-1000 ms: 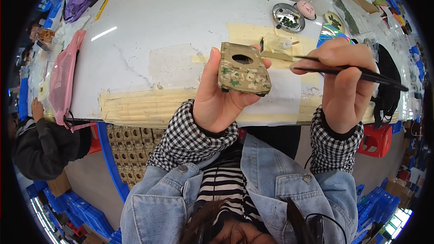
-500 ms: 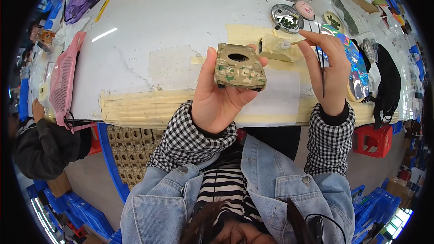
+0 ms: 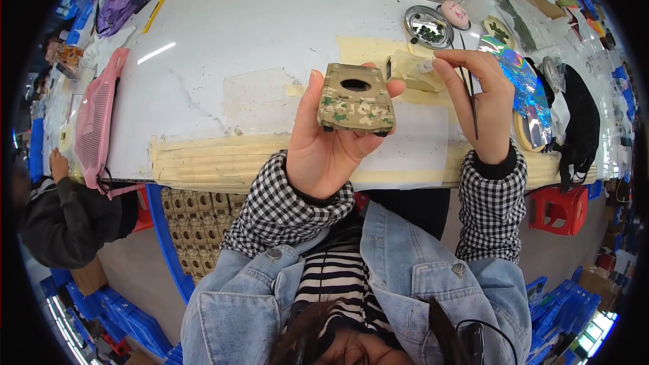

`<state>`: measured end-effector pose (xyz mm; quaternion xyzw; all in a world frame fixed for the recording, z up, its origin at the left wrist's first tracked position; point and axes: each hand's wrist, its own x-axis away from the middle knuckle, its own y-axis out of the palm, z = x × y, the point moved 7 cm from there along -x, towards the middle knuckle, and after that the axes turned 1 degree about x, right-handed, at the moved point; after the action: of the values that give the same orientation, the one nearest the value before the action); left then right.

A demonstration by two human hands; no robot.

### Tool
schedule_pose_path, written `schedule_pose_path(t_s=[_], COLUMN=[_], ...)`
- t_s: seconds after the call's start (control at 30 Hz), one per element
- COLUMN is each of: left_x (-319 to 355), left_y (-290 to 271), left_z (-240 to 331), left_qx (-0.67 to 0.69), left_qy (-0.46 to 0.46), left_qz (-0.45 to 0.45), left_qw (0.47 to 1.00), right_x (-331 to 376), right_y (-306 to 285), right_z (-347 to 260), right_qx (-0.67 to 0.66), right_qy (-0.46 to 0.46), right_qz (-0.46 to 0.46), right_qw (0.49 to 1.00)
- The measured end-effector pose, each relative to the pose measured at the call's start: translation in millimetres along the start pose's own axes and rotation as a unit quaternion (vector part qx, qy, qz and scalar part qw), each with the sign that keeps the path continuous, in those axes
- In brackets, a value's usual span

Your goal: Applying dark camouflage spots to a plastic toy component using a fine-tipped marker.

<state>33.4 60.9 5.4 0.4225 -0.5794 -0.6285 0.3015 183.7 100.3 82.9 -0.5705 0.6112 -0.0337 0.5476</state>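
Note:
A camouflage-patterned casing [image 3: 358, 107] with an oval opening rests in my left hand [image 3: 328, 145], which is closed around it from below and along both sides. Its opening faces up. My right hand [image 3: 483, 101] is raised to the right of the casing and apart from it, with thumb and forefinger pinched together. Dark thin tweezers [image 3: 471, 98] run through this hand, their two tips pointing away from me. Whether a tiny piece sits at the fingertips is too small to tell. Just beyond them lies a translucent yellowish container [image 3: 414, 71] with a whitish nozzle.
A round metal dish [image 3: 428, 27] holds small dark green pieces. Near it are a pink oval object [image 3: 455, 15] and an iridescent sheet [image 3: 517, 81]. At left stands a pink mesh bag [image 3: 97, 118]; below the table edge, a blue crate [image 3: 165, 243] holds several similar casings. Another person sits far left.
My right hand has shifted left and slightly down, closer to the casing, and the tweezers have tilted with it. My left hand and the casing have barely moved.

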Motion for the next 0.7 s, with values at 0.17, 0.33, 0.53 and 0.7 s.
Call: schedule_pose_path(t_s=[0.17, 0.33, 0.53, 0.7], left_x=[-0.4, -1.0, 0.7, 4.3], left_y=[0.1, -0.1, 2.8, -0.2], left_z=[0.6, -1.3, -3.6, -3.4], left_qx=[-0.013, -0.025, -0.052, -0.037], left_qy=[-0.002, -0.01, -0.024, -0.007], left_qz=[0.003, -0.009, 0.02, 0.055], left_qw=[1.0, 1.0, 0.998, 0.998], right_x=[0.5, -0.9, -1.0, -0.3], right_y=[-3.4, -27.8, -18.6, 7.9], right_z=[0.7, -16.1, -47.5, -52.7], right_qx=[0.0, -0.073, -0.283, -0.451], right_qy=[0.003, -0.014, 0.002, 0.114], right_qz=[0.008, 0.111, 0.006, -0.065], right_qw=[1.0, 0.991, 0.959, 0.883])
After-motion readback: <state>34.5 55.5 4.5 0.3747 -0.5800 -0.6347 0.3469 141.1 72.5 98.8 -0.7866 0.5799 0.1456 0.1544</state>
